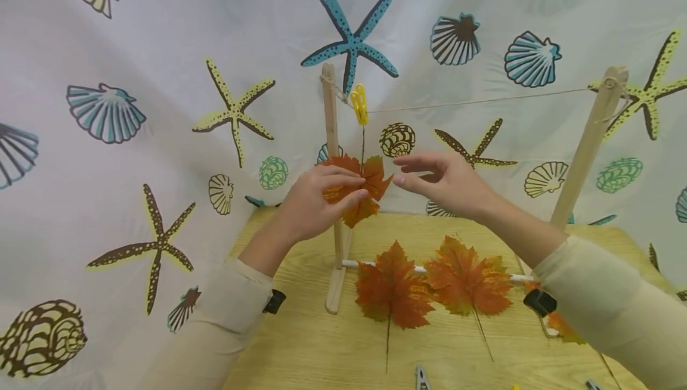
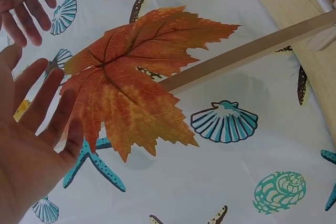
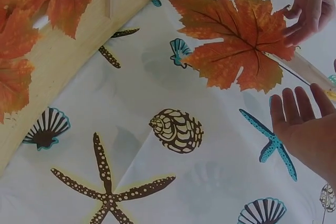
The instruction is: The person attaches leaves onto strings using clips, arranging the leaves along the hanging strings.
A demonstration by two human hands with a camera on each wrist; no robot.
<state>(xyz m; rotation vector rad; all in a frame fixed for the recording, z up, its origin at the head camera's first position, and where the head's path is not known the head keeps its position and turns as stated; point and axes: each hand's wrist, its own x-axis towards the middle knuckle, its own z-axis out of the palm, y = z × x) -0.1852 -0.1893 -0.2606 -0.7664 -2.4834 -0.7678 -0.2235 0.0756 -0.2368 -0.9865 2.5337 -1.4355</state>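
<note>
An orange artificial maple leaf (image 1: pixel 370 169) hangs stem up below a yellow clothespin (image 1: pixel 359 105), which is clipped on a thin string near the left post. My left hand (image 1: pixel 322 196) is at the leaf's left side, its fingers extended across the front of it in the head view. In the left wrist view those fingers lie loosely by the edge of the leaf (image 2: pixel 126 82). To the right of the leaf, my right hand (image 1: pixel 451 181) is held in the air with relaxed fingers and nothing in them. The right wrist view shows its palm apart from the leaf (image 3: pixel 236 40).
The string (image 1: pixel 456 104) runs between two wooden posts, the left one (image 1: pixel 331 115) and the right one (image 1: pixel 587 151). Two maple leaves (image 1: pixel 394 288) (image 1: pixel 469 276) lie on the table by a white rod. Grey clothespins (image 1: pixel 422 377) lie at the front edge.
</note>
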